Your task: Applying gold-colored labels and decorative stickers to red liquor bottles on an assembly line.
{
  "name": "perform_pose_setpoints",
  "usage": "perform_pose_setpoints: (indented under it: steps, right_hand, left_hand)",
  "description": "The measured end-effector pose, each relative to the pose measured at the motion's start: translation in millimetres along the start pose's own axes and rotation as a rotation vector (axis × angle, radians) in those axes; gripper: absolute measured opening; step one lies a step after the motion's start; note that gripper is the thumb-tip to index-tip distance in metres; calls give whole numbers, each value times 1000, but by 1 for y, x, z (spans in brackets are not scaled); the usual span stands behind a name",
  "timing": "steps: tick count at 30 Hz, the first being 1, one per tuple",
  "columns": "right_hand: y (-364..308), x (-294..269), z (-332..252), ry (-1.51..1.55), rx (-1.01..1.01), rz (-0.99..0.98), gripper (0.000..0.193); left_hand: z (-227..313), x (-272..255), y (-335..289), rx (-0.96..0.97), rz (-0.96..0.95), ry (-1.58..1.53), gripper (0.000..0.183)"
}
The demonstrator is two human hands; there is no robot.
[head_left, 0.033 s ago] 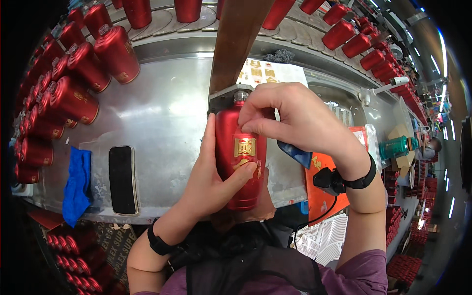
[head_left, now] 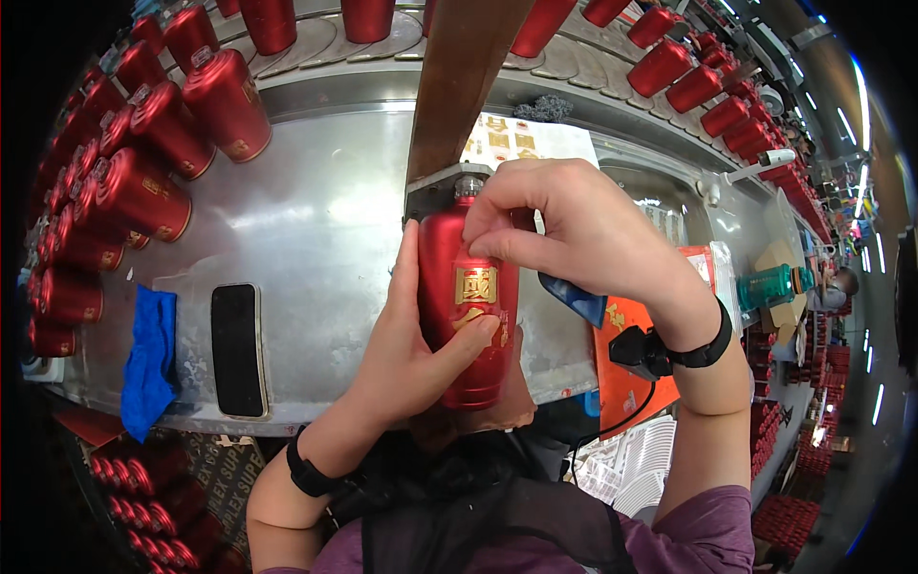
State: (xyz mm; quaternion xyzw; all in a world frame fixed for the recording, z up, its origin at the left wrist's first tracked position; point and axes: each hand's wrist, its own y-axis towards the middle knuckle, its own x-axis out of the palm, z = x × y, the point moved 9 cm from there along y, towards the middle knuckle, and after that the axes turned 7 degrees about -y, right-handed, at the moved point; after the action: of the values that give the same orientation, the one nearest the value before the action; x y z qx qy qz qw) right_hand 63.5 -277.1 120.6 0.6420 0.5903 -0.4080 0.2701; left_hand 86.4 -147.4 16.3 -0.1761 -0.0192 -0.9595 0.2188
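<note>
A glossy red bottle [head_left: 445,253] with a clear stopper-like top lies before me, its neck against a metal bracket [head_left: 435,191]. My left hand [head_left: 406,349] is closed around its left side, thumb pressed on the front by the lower gold character. Gold character decals [head_left: 475,285] run down the bottle's front. My right hand [head_left: 564,225] is pinched at the bottle's surface just above the upper gold character; whatever is between its fingertips is too small to make out. Below that hand a dark blue object [head_left: 579,301] shows, partly hidden.
Red bottles [head_left: 228,105] crowd the left, and more stand on a plated conveyor [head_left: 316,43] behind. A brown post [head_left: 464,77] rises ahead. On the metal table [head_left: 316,201] lie a phone [head_left: 238,349], a blue cloth [head_left: 150,354] and a decal sheet [head_left: 564,142]. An orange packet [head_left: 626,383] sits right.
</note>
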Motion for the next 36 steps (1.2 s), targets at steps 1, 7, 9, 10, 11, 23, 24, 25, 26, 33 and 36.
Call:
perform_pose_setpoints:
  steps: [1, 7, 9, 10, 11, 23, 24, 25, 26, 33, 36]
  right_hand:
    - [2, 2, 2, -19, 24, -28, 13]
    - [6, 1, 9, 71, 21, -28, 11]
    - [6, -2, 8, 103, -34, 18, 12]
    - [6, -4, 8, 117, -63, 43, 13]
    - [6, -3, 9, 126, -61, 42, 12]
    - [6, 0, 13, 130, 29, -52, 12]
    - [8, 1, 13, 135, 32, -62, 12]
    - [9, -1, 11, 126, 13, -42, 12]
    - [10, 1, 13, 128, 30, -65, 12]
    - [10, 1, 14, 130, 59, -85, 12]
    - [9, 2, 15, 134, 69, -88, 12]
  left_hand:
    - [1, -1, 1, 1, -2, -20, 106]
    - [5, -8, 1, 6, -6, 125, 106]
    - [4, -9, 1, -20, -3, 84, 107]
    - [3, -8, 0, -19, -4, 69, 108]
    - [2, -8, 0, -33, -4, 75, 108]
    - [1, -6, 1, -33, -9, 130, 111]
    - [1, -9, 2, -43, -3, 117, 111]
    - [1, -9, 3, -42, 0, 111, 111]
    - [1, -9, 3, -41, 1, 113, 111]
    - [0, -7, 4, -28, -10, 117, 111]
    - [0, -7, 4, -24, -8, 129, 111]
